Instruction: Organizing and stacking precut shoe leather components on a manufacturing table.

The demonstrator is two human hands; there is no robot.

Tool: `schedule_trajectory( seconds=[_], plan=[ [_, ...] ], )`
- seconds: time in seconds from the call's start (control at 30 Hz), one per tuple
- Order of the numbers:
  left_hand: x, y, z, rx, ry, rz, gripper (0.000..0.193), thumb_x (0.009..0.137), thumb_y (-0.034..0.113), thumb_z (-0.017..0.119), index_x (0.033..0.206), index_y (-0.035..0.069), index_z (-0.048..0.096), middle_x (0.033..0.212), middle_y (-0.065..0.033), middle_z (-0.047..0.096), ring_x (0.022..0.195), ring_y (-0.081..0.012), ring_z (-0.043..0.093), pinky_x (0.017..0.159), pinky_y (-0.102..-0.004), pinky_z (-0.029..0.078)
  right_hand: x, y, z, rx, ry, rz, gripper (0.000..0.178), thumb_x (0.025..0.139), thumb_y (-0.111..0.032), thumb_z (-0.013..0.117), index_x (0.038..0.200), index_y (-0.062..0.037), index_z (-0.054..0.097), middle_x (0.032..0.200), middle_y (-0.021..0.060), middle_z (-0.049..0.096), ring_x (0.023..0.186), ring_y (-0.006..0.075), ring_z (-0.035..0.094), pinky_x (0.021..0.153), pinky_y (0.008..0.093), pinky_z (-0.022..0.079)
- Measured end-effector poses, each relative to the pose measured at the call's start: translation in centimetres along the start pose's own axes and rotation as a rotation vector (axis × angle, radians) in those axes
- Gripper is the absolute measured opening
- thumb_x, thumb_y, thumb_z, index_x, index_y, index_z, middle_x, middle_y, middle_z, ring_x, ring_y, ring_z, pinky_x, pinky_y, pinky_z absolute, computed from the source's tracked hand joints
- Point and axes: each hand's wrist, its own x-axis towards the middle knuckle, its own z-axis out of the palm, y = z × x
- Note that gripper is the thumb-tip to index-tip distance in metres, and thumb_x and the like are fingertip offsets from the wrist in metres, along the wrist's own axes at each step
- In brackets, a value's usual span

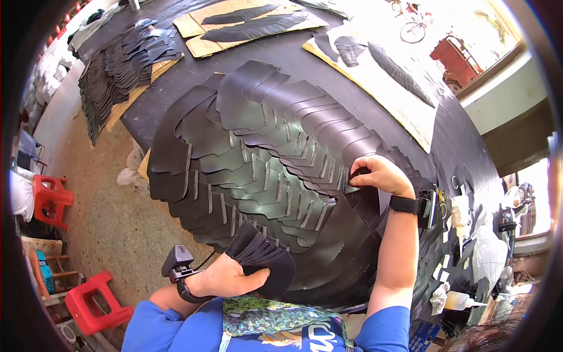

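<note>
Fanned black leather-like cut pieces (pixel 274 271) are gripped in my left hand (pixel 226 277), low in front of my body, with the thumb on top. My right hand (pixel 382 176) reaches to the right end of a row, where thumb and fingers pinch the corner of a black piece (pixel 355 189). Overlapping rows of the same dark, curved-edge pieces (pixel 252 97) spread across the table, their greyish narrow strips lined up along the inner ends. More flat dark pieces (pixel 334 258) lie below my right hand. Each wrist wears a black strap with a device.
Boards with dark pieces lie at the far side: a wooden board (pixel 199 47), a pale board (pixel 375 76) and a left board (pixel 126 108) stacked with pieces. Red stools (pixel 99 302) stand on the floor at left. A glue-like squeeze bottle (pixel 458 301) lies at right.
</note>
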Motion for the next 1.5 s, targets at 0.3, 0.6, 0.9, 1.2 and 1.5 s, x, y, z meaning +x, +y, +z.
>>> schedule_trajectory(
  seconds=[0.3,0.6,0.9,1.2,1.5],
  plan=[
    [0.0,0.2,0.0,-0.036,0.043,-0.003,0.019,0.072,0.0,0.055,0.091,0.003,0.056,0.086,-0.0063,0.052,0.081,-0.0196,0.049,0.074,-0.0306,0.037,0.3,0.3,0.3,0.004,-0.029,0.001,0.022,0.066,-0.014,0.065,0.081,0.001,0.059,0.069,0.012,0.06,0.065,0.0191,0.056,0.064,0.0291,0.044],
    [-0.1,-0.6,-0.1,-0.167,0.039,-0.096,0.019,0.074,-0.002,0.055,0.092,0.001,0.055,0.088,-0.0056,0.053,0.083,-0.0161,0.052,0.074,-0.0277,0.041,0.3,0.0,0.6,0.004,-0.013,0.033,0.021,0.065,-0.014,0.065,0.079,0.001,0.059,0.068,0.0122,0.059,0.064,0.0197,0.057,0.062,0.0295,0.044],
    [-0.1,-0.8,-0.2,0.005,-0.017,0.01,0.019,0.074,-0.004,0.052,0.092,0.002,0.054,0.087,-0.0044,0.054,0.081,-0.0137,0.052,0.072,-0.0262,0.041,-0.3,-0.9,1.3,-0.19,0.197,-0.056,0.025,0.064,-0.016,0.066,0.078,-0.0003,0.054,0.069,0.0121,0.056,0.066,0.0244,0.055,0.061,0.0312,0.043],
    [-0.4,-0.9,0.1,-0.001,-0.051,-0.013,0.021,0.074,-0.004,0.051,0.093,0.002,0.054,0.088,-0.0045,0.053,0.081,-0.014,0.053,0.071,-0.0257,0.041,-0.3,0.2,1.4,-0.16,0.292,-0.104,0.014,0.072,-0.011,0.061,0.077,0.0003,0.053,0.064,0.0086,0.054,0.06,0.0156,0.051,0.057,0.0286,0.041],
    [-0.5,-0.7,0.2,0.057,-0.024,0.014,0.02,0.074,-0.004,0.052,0.093,0.002,0.054,0.088,-0.0046,0.053,0.082,-0.0148,0.052,0.073,-0.0266,0.04,0.2,0.1,1.9,-0.317,0.323,-0.083,0.016,0.072,-0.017,0.061,0.073,-0.0029,0.053,0.069,0.012,0.054,0.067,0.0283,0.053,0.06,0.0354,0.041]
  ],
)
